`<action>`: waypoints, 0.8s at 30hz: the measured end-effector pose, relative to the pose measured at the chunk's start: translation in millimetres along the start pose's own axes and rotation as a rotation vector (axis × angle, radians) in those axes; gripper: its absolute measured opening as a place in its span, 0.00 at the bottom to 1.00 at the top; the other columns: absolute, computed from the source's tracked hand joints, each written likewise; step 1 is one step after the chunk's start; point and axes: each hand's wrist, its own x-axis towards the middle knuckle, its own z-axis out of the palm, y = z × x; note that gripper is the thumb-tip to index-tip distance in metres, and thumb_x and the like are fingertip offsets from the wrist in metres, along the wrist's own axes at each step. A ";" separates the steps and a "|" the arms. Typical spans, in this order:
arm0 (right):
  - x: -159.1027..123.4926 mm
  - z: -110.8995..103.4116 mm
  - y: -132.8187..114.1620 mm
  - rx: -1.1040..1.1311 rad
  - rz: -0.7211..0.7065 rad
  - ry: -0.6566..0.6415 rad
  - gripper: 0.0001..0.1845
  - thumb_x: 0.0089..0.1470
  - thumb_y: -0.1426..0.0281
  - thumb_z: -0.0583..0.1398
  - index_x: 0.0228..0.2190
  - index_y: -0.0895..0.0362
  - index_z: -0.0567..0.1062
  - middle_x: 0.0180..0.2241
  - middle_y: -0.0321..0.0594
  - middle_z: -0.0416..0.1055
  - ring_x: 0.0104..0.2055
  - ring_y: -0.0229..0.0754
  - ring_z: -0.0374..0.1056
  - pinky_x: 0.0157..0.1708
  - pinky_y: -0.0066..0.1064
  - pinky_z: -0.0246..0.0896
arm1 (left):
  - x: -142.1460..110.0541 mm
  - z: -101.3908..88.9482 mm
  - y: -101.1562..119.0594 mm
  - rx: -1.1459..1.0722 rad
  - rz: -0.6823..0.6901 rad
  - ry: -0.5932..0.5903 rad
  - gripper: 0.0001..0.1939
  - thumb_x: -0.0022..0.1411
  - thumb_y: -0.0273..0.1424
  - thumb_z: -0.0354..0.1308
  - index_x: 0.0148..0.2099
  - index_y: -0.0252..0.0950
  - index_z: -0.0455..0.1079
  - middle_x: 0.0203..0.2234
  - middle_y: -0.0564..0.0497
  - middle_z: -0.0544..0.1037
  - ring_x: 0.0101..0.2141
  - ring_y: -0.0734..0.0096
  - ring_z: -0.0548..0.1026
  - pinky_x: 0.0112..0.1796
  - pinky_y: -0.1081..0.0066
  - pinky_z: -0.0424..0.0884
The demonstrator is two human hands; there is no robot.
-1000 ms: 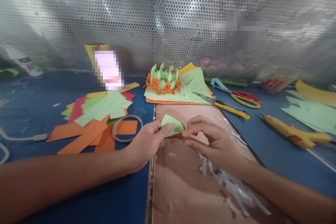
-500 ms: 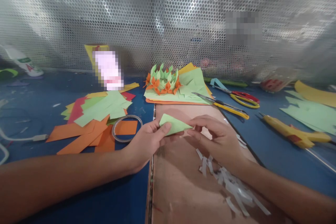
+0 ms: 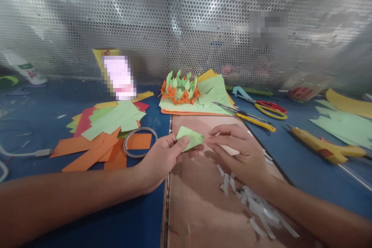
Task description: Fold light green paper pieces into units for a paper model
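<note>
One light-green folded paper piece (image 3: pixel 190 138): held just above the brown flat board (image 3: pixel 197 217), between the person's two hands.
Pointing: broad end at the left, narrower end towards the right fingertips; the long axis runs crosswise, dipping slightly rightward.
Left hand (image 3: pixel 162 157): thumb pressed on top, fingers underneath, pinching the piece.
Right hand (image 3: pixel 245 151): thumb and forefinger narrowly apart at the piece's narrow end; from where I stand I cannot tell whether they grip it.
White strips (image 3: pixel 255 201): scattered on the board, near the right forearm.
Grey ring-shaped tape roll (image 3: pixel 126 148): flat beside the left hand, partly over orange paper strips (image 3: pixel 90 151).
Green-and-orange folded-paper ring (image 3: pixel 186 97): at the board's far end, on a stack of coloured paper sheets (image 3: pixel 215 89).
Yellow-handled cutter (image 3: pixel 255 121): its blade end over the stack, red-and-yellow-handled scissors (image 3: pixel 255 103) just behind.
Yellow glue gun (image 3: pixel 322 145): on the blue tabletop (image 3: pixel 101 217), nozzle pointing left.
Lettering: a red "A" on the white plastic bottle (image 3: pixel 24 69), far left; its green label is too small for me to read.
Bright screen (image 3: pixel 119 75): pixelated, leaning back.
</note>
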 end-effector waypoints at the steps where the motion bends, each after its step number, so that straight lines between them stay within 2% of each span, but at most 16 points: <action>1: 0.9 -0.1 -1.3 0.007 0.018 -0.013 0.09 0.50 0.75 0.59 0.32 0.51 0.76 0.34 0.40 0.72 0.36 0.42 0.68 0.37 0.35 0.64 | -0.2 -0.2 -0.4 0.005 -0.002 0.000 0.10 0.59 0.32 0.55 0.40 0.33 0.73 0.39 0.47 0.78 0.43 0.66 0.75 0.46 0.70 0.68; 6: 4.0 1.3 -4.0 0.043 0.088 -0.093 0.04 0.47 0.72 0.62 0.30 0.52 0.74 0.35 0.40 0.71 0.38 0.42 0.68 0.38 0.34 0.64 | 1.4 -2.5 -2.5 0.014 0.012 0.014 0.11 0.59 0.33 0.56 0.41 0.34 0.73 0.40 0.48 0.78 0.42 0.69 0.74 0.45 0.71 0.69; 12: 1.0 2.0 1.3 -0.036 -0.056 -0.091 0.04 0.49 0.73 0.61 0.29 0.53 0.75 0.35 0.39 0.71 0.37 0.41 0.67 0.38 0.35 0.61 | 2.6 -3.9 -1.9 0.063 -0.006 -0.006 0.12 0.59 0.34 0.55 0.41 0.32 0.73 0.36 0.47 0.79 0.38 0.70 0.76 0.41 0.72 0.70; 17: -0.3 -1.1 0.1 0.017 -0.084 -0.072 0.02 0.49 0.71 0.62 0.28 0.53 0.75 0.34 0.40 0.70 0.36 0.41 0.67 0.36 0.34 0.62 | 1.0 -3.8 -2.3 0.114 0.014 -0.004 0.12 0.58 0.35 0.56 0.40 0.33 0.73 0.33 0.48 0.79 0.34 0.71 0.76 0.38 0.72 0.70; 21: 0.5 -1.1 -1.0 0.023 -0.119 -0.078 0.05 0.48 0.70 0.62 0.31 0.51 0.76 0.33 0.39 0.70 0.35 0.41 0.66 0.35 0.34 0.63 | 0.5 -4.6 -2.6 0.137 0.009 -0.029 0.13 0.57 0.37 0.56 0.39 0.33 0.74 0.33 0.47 0.79 0.33 0.70 0.76 0.37 0.71 0.71; 24: 0.2 0.3 -1.0 0.016 -0.089 -0.074 0.06 0.48 0.71 0.62 0.32 0.51 0.77 0.32 0.39 0.69 0.35 0.41 0.66 0.34 0.33 0.63 | 0.6 -4.4 -2.2 0.133 -0.006 -0.005 0.13 0.56 0.37 0.57 0.39 0.34 0.74 0.33 0.47 0.79 0.34 0.69 0.76 0.37 0.71 0.71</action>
